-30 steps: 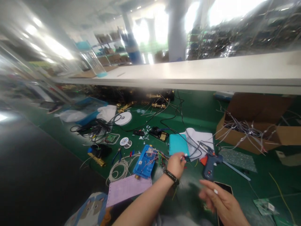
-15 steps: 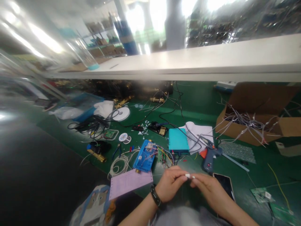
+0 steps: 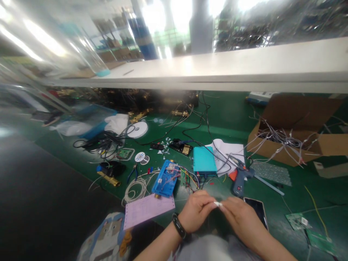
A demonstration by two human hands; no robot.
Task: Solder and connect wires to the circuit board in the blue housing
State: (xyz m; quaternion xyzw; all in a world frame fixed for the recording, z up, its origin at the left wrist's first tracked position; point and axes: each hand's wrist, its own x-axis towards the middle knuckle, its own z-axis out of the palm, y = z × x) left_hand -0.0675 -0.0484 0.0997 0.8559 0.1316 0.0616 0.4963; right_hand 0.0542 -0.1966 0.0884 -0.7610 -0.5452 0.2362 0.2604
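Note:
My left hand point(image 3: 197, 209), with a black band point(image 3: 178, 225) around the wrist, pinches a small white piece point(image 3: 217, 204) between thumb and fingers. From the other side my right hand point(image 3: 239, 214) pinches at the same spot, its fingertips closed on white too. Whether this is one piece or two pressed together cannot be made out. Just beyond my left hand lies a blue open housing point(image 3: 165, 179) with thin coloured wires and a green circuit board point(image 3: 185, 178). A phone point(image 3: 257, 210) lies partly behind my right hand.
A glue gun point(image 3: 239, 182), a teal box point(image 3: 204, 159) and a pink sheet point(image 3: 149, 211) lie around my hands. A cardboard box point(image 3: 282, 154) of cables stands at right. Pliers point(image 3: 132, 173) and a cable coil point(image 3: 136, 190) are at left. A white shelf point(image 3: 190, 72) crosses above the bench.
My fingertips have come together: the two white bits, apart before with one at each hand, now meet. The whole view has shifted slightly.

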